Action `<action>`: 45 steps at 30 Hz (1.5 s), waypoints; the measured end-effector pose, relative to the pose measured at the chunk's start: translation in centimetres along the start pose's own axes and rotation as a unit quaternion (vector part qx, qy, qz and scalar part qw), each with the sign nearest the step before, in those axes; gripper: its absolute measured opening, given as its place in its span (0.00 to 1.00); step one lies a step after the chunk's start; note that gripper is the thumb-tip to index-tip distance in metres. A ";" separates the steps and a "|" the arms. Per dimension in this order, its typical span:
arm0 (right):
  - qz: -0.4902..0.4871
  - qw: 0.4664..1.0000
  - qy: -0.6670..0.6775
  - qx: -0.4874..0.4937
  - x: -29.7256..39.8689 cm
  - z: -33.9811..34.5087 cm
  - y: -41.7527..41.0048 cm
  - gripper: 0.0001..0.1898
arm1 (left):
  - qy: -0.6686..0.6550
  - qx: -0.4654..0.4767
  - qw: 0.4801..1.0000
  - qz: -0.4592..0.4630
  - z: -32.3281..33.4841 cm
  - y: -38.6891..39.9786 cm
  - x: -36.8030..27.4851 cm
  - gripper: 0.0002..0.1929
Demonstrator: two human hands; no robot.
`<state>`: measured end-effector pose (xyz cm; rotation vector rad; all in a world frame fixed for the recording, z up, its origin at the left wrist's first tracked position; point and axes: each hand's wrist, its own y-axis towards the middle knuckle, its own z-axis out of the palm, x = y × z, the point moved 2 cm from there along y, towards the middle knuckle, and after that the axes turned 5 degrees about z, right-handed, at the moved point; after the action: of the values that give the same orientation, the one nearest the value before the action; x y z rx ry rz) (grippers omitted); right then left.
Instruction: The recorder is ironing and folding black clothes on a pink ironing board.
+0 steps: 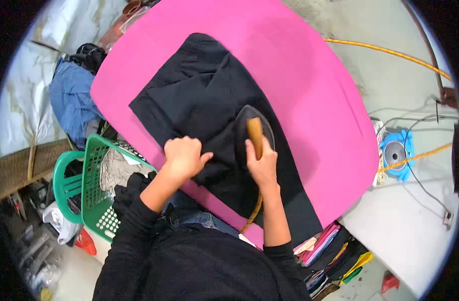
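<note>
A pair of black trousers (199, 90) lies folded lengthwise across a pink cloth-covered table (289, 64). My right hand (262, 161) grips the wooden handle of a clothes iron (267, 128), whose pointed tip faces away from me. The iron rests on the black cloth, and a yellow cord (256, 214) runs back from it under my right forearm. My left hand (184, 156) is curled with the thumb out, on or just over the near left edge of the trousers. Whether its fingers pinch the cloth is hidden. Soft creases cross the fabric between my hands.
On the left stand a green plastic basket (97, 184) with beige cloth inside and a green chair (60, 188). Blue garments (73, 94) hang beyond them. Folded clothes (327, 256) are stacked at lower right. A small fan (395, 153) and yellow cord (387, 50) lie to the right.
</note>
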<state>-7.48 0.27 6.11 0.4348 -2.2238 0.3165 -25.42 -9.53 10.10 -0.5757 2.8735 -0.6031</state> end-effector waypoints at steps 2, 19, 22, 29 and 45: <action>0.010 0.999 -0.045 0.020 -0.8 -0.2 -0.6 0.15 | 0.022 -0.030 0.999 0.014 -1.8 2.7 -0.4 0.16; 0.319 0.897 -0.098 -0.288 -13.4 -11.9 -13.5 0.18 | 0.191 -0.219 0.907 0.307 -2.1 25.5 -5.8 0.11; 0.313 0.866 -0.180 -0.346 -18.2 -17.4 -20.1 0.18 | 0.205 -0.326 0.880 0.279 -1.3 23.6 -7.3 0.11; 0.350 0.859 -0.088 -0.363 -25.9 -22.2 -29.7 0.17 | 0.022 -0.373 0.756 0.537 6.3 7.6 -20.4 0.03; 0.323 0.900 -0.257 -0.143 -28.6 -31.6 -37.4 0.10 | 0.007 -0.226 0.814 0.536 17.3 -4.9 -25.8 0.19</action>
<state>46.77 -16.33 6.66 -0.4555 -2.8374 0.2204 3.69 -9.56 -1.85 0.9984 2.7141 0.2674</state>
